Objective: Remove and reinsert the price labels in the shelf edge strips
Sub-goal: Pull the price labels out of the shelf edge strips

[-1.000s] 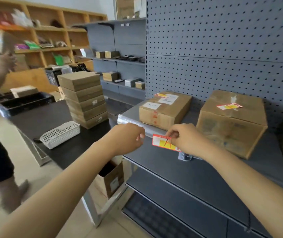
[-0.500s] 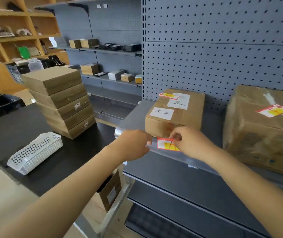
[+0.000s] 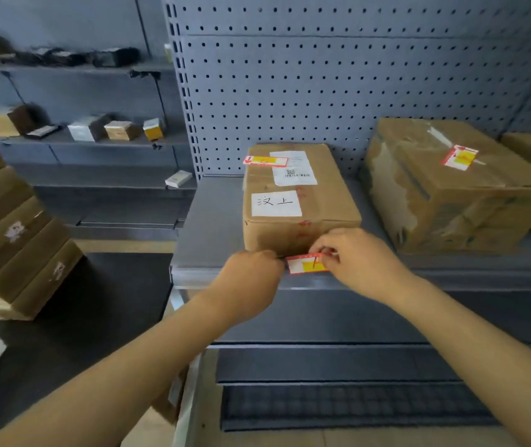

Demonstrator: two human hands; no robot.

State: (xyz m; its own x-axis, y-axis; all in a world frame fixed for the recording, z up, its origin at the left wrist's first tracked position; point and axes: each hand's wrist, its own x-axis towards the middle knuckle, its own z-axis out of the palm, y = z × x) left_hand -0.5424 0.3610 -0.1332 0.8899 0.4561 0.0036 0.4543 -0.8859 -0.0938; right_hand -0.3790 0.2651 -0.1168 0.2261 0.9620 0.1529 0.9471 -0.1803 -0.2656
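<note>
Two hands at shelf edge strip [image 3: 225,275]: right hand [image 3: 359,259] pinches price label [image 3: 306,265]; left hand [image 3: 251,275] fingers curled at label's left end, grip unclear.

Grey metal shelf [image 3: 212,221] — two taped cardboard boxes [image 3: 293,201] [image 3: 451,191] sit side by side on it.

Two boxes [image 3: 299,201] sit side by side on the shelf [image 3: 209,227].

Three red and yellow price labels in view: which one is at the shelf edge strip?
The price label pinched by the right hand, at the shelf edge strip below the box marked with handwriting. The other two lie on box tops.
</note>
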